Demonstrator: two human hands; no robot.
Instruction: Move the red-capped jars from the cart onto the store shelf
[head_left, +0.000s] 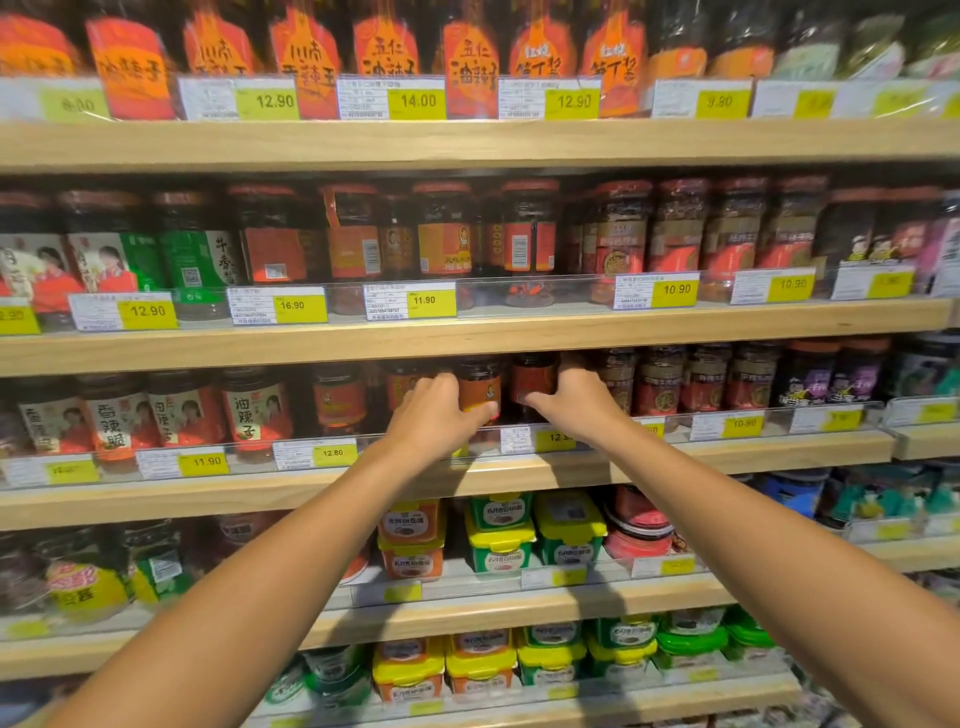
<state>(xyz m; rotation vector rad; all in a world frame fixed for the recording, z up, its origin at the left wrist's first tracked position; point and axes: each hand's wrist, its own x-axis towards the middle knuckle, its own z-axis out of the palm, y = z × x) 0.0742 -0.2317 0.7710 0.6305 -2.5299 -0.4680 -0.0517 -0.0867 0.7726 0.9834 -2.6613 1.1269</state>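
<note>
Two hands (439, 415) (574, 400) grip upright jars (480, 387) (532, 379), caps up, on shelf (519, 473).

Two orange-labelled jars (480, 389) (532, 382) stand upright on the shelf (519, 470).

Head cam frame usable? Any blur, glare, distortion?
Head view: soft throughout, top-row orange labels smeared; wide-angle bends the wooden shelf boards; glare on clear plastic price rails; left hand and right hand on dark orange-labelled jars are readable.
</note>
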